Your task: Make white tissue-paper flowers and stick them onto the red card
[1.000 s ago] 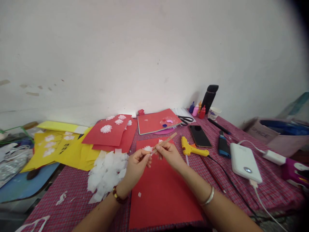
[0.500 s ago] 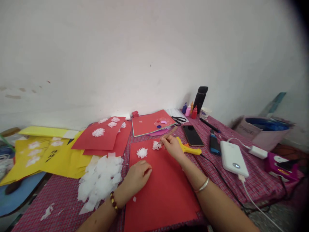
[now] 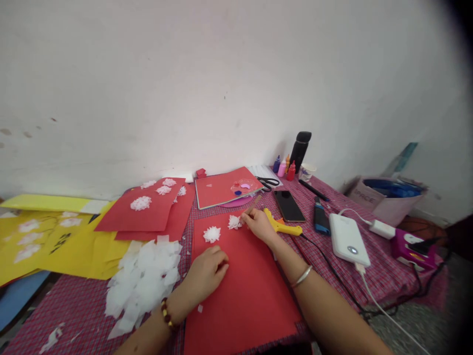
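Observation:
My right hand (image 3: 258, 224) pinches a thin wooden stick (image 3: 255, 201) over the large red sheet (image 3: 244, 291). The stick's lower end is at a small white paper flower (image 3: 234, 222), partly hidden by my fingertips. Left of it sits a fuller white paper flower (image 3: 212, 234). My left hand (image 3: 207, 271) rests on the sheet's left side below the flowers. Its fingers are curled in, and what they hold, if anything, is hidden. Beside that hand lies a heap of white tissue paper squares (image 3: 144, 281).
Red cards with white flowers (image 3: 148, 217) and yellow sheets (image 3: 81, 251) lie left. A yellow glue gun (image 3: 286, 228), phone (image 3: 289, 206), scissors (image 3: 269, 183) and white power bank (image 3: 349, 239) lie right. Small paint bottles (image 3: 291, 171) and a black flask (image 3: 300, 150) stand behind.
The view has turned slightly to the right, so everything sits further left. My right hand stays at the small flower with the stick, and the left stays on the sheet.

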Demonstrator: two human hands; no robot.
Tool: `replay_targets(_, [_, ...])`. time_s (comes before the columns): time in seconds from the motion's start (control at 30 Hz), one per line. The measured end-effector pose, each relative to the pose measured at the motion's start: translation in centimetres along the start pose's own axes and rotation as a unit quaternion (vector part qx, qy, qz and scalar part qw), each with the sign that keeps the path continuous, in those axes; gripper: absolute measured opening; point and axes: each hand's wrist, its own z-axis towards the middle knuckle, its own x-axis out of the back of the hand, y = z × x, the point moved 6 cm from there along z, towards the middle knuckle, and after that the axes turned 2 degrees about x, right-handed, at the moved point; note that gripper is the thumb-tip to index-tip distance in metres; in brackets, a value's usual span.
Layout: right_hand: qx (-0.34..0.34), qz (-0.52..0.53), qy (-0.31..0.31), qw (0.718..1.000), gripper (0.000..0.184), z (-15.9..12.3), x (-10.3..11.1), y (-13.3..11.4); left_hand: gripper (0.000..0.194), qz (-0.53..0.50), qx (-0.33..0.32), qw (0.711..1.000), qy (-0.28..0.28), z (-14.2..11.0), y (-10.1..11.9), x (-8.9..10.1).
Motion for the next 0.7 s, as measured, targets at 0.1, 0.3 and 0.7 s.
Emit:
replay_targets(0.1, [-0.002, 0.003, 0.002, 1.000, 0.023, 0.0, -0.2, 0.2, 0.012, -0.006, 0.002, 1.000, -0.001, 0.0, 0.0, 0.0])
replay_targets(0.3, [0.010, -0.009, -0.016, 1.000, 0.024, 0.0, -0.6, 0.2, 0.011, -0.009, 0.008, 1.000, -0.003, 0.0, 0.0, 0.1])
replay_targets(0.7, [0.037, -0.079, -0.015, 0.996, 0.016, -0.6, -0.8, -1.5, 0.010, -0.007, 0.009, 1.000, 0.013, 0.0, -0.1, 0.0])
